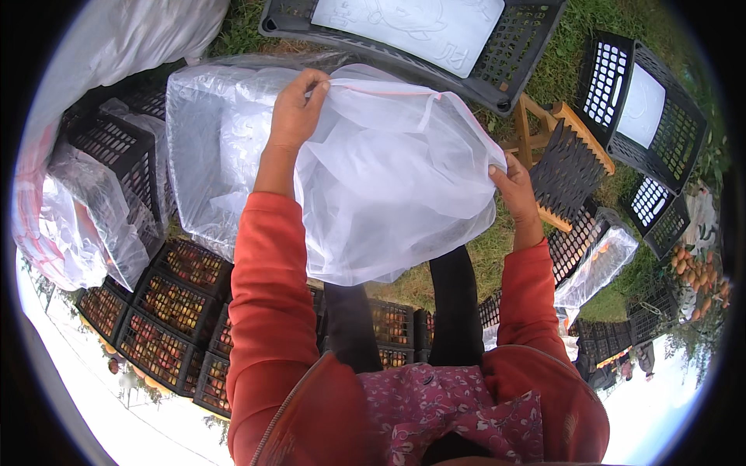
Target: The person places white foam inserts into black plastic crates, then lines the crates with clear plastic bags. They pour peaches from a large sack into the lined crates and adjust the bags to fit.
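A thin white translucent bag or liner (402, 169) spreads between my two hands in front of my legs. My left hand (298, 108) pinches its rim at the upper left, by a pinkish-red edge line. At the right end of the rim, my right hand (514, 186) grips the same edge between thumb and fingers. Behind the bag, to the left, sits a crate lined with clear plastic film (201, 151). The bag hides part of that lined crate, so I cannot tell whether it reaches inside.
A black plastic crate (384, 43) with a white sheet stands ahead. To the right are a wooden folding stool (568, 166) with a black woven seat and another crate (653, 116). Stacked fruit-filled crates (169, 309) stand at left. Orange fruit (693, 271) lies far right.
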Tool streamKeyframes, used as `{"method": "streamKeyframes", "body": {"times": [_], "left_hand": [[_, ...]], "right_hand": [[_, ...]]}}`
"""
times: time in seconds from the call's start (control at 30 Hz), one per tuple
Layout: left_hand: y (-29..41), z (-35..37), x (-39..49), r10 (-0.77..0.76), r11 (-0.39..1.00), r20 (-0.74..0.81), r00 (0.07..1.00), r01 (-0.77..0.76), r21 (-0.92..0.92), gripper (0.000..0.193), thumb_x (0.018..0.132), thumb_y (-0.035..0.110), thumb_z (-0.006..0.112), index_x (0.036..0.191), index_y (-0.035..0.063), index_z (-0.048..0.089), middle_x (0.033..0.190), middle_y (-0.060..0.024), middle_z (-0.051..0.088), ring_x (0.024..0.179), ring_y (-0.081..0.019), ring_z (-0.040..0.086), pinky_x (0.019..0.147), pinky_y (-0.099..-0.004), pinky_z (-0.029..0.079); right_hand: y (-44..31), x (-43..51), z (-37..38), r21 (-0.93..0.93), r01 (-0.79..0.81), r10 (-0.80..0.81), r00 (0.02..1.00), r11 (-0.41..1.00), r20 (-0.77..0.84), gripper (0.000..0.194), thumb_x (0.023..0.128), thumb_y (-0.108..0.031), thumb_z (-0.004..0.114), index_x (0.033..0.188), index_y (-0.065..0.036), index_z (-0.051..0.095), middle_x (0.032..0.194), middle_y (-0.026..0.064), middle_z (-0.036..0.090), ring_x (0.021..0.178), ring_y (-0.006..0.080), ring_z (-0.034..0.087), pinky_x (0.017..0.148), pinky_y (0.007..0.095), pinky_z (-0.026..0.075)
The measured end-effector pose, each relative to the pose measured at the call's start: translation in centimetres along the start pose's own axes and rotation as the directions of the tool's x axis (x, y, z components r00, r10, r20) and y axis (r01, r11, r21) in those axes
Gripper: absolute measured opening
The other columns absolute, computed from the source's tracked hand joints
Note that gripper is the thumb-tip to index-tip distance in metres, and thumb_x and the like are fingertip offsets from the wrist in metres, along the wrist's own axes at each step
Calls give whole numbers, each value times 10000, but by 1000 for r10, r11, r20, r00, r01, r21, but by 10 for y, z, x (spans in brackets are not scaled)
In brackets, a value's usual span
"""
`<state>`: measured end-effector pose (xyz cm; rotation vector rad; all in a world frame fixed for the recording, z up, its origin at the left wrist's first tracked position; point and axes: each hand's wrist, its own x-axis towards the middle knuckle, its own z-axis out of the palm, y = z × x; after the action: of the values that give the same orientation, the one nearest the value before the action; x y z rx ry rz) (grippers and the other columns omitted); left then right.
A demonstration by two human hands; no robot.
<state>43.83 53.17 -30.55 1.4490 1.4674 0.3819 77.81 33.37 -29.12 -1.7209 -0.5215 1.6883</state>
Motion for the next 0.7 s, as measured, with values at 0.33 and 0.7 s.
{"method": "streamKeyframes", "body": {"times": [0.33,0.7], "left_hand": [[62,34,-173,-103,969,33,994,107,-222,150,846,68,531,992,34,514,788,-87,560,697,-160,547,669,-275,445],[109,46,-304,245,950,476,845,-307,56,347,853,98,515,1191,20,505,1165,-183,534,1112,-321,490,961,-399,368]], "right_hand": [[-13,-103,64,226,-172,176,984,959,1,381,918,-145,498,1256,16,431,1081,49,569,945,94,532,817,228,434],[-50,-192,120,122,35,-68,957,992,281,405,857,-250,583,1168,-6,495,1072,94,556,1020,167,510,894,298,403]]}}
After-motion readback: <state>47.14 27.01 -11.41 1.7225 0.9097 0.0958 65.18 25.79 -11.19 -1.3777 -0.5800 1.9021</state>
